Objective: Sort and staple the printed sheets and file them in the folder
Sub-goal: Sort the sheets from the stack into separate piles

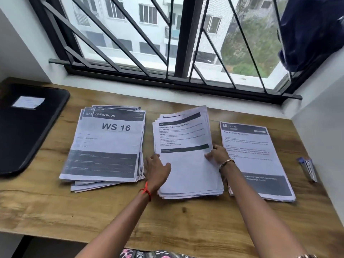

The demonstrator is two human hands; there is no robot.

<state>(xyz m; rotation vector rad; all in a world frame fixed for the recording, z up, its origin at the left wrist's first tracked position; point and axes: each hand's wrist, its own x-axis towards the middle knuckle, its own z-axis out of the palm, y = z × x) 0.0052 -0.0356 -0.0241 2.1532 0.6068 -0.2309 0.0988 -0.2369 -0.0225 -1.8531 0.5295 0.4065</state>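
Middle stack of printed sheets lies between both hands: left hand rests loose-fingered on its left edge, right hand meets its right edge, pinch or mere touch indeterminable; recommend squaring edges inward before stapling.

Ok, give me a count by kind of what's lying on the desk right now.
Paper stacks: 3, left, middle, right
Black folder: 1
Blue and silver tool, probably the stapler: 1
Total: 5
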